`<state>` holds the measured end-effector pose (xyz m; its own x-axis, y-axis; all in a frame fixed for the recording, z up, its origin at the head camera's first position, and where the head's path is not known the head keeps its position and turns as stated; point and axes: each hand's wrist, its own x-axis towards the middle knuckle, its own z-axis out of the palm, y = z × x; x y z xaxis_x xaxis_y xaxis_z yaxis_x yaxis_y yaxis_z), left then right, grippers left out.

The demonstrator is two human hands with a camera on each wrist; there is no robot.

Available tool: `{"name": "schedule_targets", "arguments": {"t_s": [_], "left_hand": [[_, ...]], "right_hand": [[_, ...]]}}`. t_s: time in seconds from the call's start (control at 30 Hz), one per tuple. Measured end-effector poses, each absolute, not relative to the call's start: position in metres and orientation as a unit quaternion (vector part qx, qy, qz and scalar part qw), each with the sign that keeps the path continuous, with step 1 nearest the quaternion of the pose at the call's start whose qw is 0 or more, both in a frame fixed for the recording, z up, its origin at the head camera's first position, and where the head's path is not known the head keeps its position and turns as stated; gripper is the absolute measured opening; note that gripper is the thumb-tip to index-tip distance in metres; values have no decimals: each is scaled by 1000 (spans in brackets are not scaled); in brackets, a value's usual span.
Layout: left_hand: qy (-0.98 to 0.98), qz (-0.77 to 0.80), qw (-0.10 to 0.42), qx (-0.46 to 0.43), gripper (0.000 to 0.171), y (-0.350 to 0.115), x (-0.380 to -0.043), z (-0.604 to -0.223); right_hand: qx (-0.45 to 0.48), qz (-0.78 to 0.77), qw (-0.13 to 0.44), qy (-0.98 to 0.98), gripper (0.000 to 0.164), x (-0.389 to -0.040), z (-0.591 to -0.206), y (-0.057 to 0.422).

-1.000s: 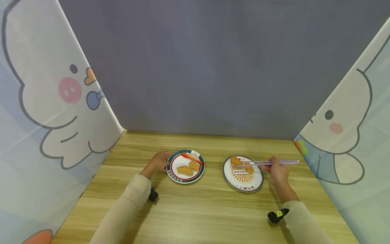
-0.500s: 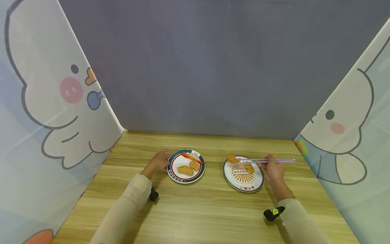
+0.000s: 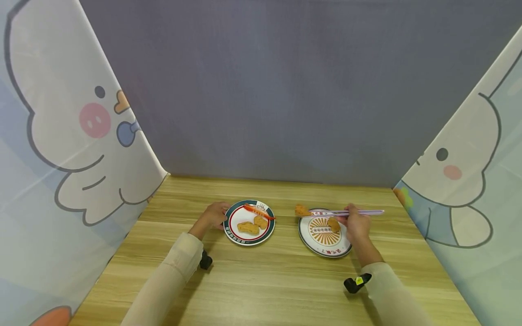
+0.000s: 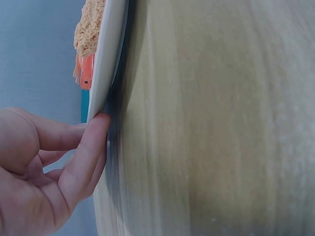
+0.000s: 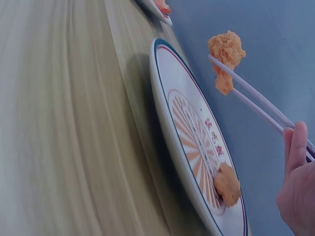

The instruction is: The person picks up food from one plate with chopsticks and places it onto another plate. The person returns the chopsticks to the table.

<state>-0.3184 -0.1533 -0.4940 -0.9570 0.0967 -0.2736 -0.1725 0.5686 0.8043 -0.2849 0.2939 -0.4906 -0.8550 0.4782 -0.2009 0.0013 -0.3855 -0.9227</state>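
Note:
Pinched at its rim by my left hand (image 3: 216, 215) is the left plate (image 3: 233, 230), white with a dark green edge. On it lie two fried chicken pieces (image 3: 248, 227) and a red-orange shrimp (image 3: 258, 211). My right hand (image 3: 357, 224) grips a pair of pale purple chopsticks (image 3: 369, 212). Their tips clasp a fried chicken drumstick (image 5: 226, 51), held up in the air over the far left rim of the right plate (image 3: 314, 248). A smaller fried piece (image 5: 227, 184) rests on that plate, which bears an orange sunburst print.
Both plates stand on a wood-grain table (image 3: 261, 285), with a strip of bare wood between them. A grey panel (image 3: 261, 90) closes off the back. Cartoon-printed panels (image 3: 61, 136) flank both sides. Black wrist cameras (image 3: 357, 282) are worn on the arms.
My right hand has moved left, lifting the drumstick off the right plate with the chopsticks toward its far left rim. The left hand and its plate stay in place.

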Motion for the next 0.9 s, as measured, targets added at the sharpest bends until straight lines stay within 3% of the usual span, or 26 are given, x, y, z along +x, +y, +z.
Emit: {"name": "schedule_targets", "arguments": {"t_s": [0.9], "left_hand": [[875, 461, 145, -22, 53, -155, -318, -497]], "right_hand": [[-191, 822, 122, -522, 32, -290, -492, 255]]}}
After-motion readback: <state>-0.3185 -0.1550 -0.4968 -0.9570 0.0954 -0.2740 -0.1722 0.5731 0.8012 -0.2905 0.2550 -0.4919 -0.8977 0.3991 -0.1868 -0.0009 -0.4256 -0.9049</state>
